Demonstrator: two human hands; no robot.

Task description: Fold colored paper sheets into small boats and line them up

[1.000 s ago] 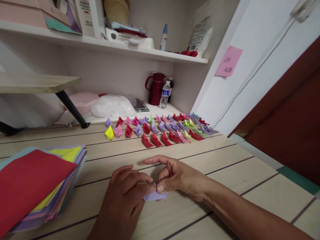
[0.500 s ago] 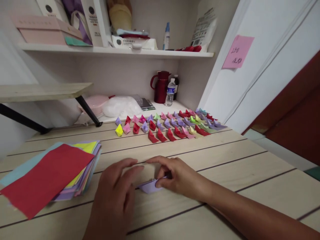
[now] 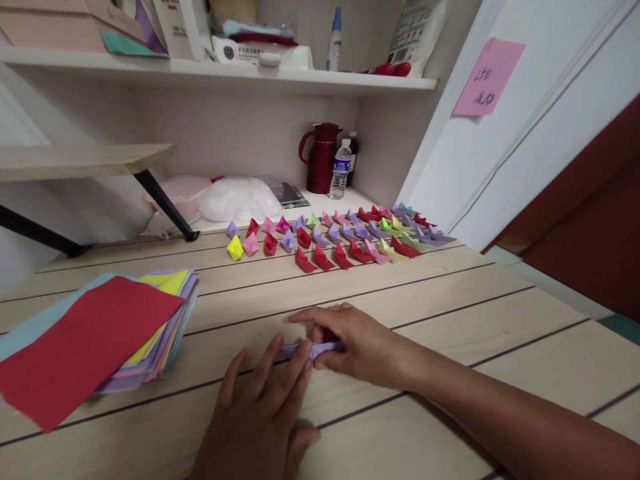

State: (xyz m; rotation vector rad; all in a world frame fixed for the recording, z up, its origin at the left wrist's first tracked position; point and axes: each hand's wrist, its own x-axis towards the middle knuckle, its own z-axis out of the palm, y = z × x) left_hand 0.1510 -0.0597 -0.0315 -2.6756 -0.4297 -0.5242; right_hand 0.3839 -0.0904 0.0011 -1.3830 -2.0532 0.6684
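Observation:
A small folded purple paper (image 3: 320, 349) lies on the wooden table (image 3: 450, 313) in front of me. My right hand (image 3: 350, 340) pinches its right end between thumb and fingers. Flat on the table lies my left hand (image 3: 265, 413), its fingers stretched out, the fingertips pressing on the paper's left end. Rows of finished folded paper boats (image 3: 340, 240) in red, pink, purple, green and yellow stand at the far side of the table.
A stack of coloured paper sheets (image 3: 95, 333) with a red one on top lies at the left. Behind the table a low white shelf holds a red jug (image 3: 320, 157), a water bottle (image 3: 341, 170) and a plastic bag (image 3: 235, 199). A pink note (image 3: 487, 77) sticks to the right wall.
My left hand has gone from pinching the purple paper to lying flat with its fingers spread on it. The paper is flatter and lower on the table. The view has shifted slightly.

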